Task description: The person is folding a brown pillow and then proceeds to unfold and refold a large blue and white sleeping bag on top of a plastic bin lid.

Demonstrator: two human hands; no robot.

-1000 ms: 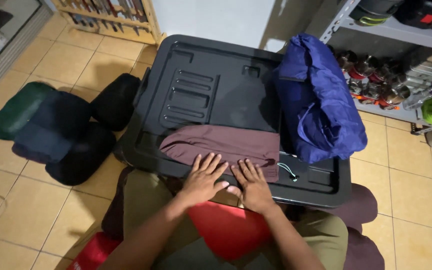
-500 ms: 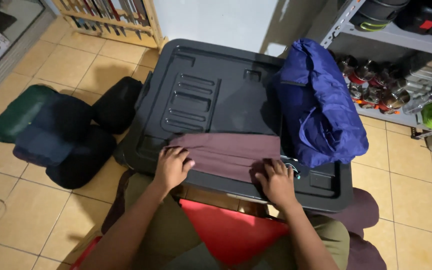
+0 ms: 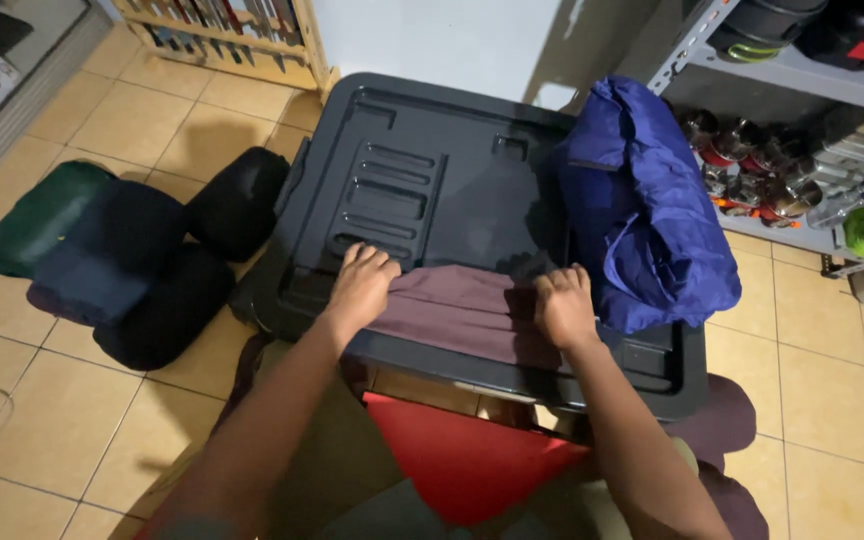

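A flat maroon cloth bag (image 3: 457, 312) lies on the black plastic lid of a storage box (image 3: 422, 170), near its front edge. My left hand (image 3: 360, 284) rests on the bag's left end with fingers curled over its far edge. At the right end, my right hand (image 3: 564, 303) grips the bag's far corner. A bulky blue stuff sack (image 3: 642, 210) lies on the lid's right side, just beside my right hand.
Dark rolled bundles, green (image 3: 37, 215), navy (image 3: 107, 255) and black (image 3: 237, 200), lie on the tiled floor to the left. A metal shelf (image 3: 802, 70) with cookware stands at the right. A wooden rack (image 3: 222, 35) is at the back. Red fabric (image 3: 462, 460) lies on my lap.
My hands moved from the bag's middle out to its two ends, then forward to its far edge. The bag looks shorter front to back, its far edge now under my fingers.
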